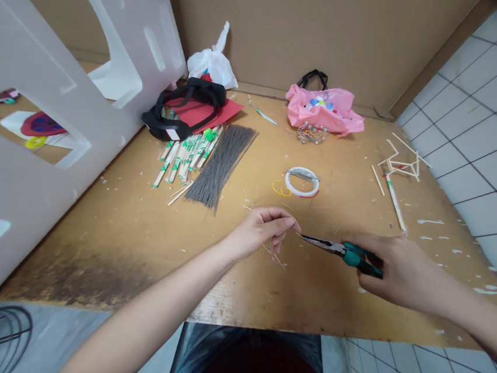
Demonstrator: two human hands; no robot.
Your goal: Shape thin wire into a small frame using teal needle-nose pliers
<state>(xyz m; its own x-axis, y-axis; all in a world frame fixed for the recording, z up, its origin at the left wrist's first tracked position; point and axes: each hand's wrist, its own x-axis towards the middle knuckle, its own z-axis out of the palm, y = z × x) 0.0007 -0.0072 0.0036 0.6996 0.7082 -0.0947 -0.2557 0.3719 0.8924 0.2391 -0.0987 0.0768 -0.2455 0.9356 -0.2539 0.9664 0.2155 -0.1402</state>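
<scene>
Thin wire (274, 257) with small pinkish bits hangs from my left hand (270, 225), whose thumb and fingers pinch it above the table. My right hand (392, 269) is wrapped round the teal handles of long-nose pliers (347, 254). The pliers point left, and their tips meet the wire end close beside my left fingertips. Whether the jaws are fully closed is too small to tell. Just beyond my hands lies a white ring (303, 192) with short grey wires inside it, next to a yellow loop of wire (280, 191).
A bundle of grey wires (224, 164) and green-and-white wrapped sticks (184, 157) lie left of centre. Behind them are a black headset (166, 127) and a white bag (214, 63). A pink bag (338, 113) is at the back; a stick frame (405, 168) lies right.
</scene>
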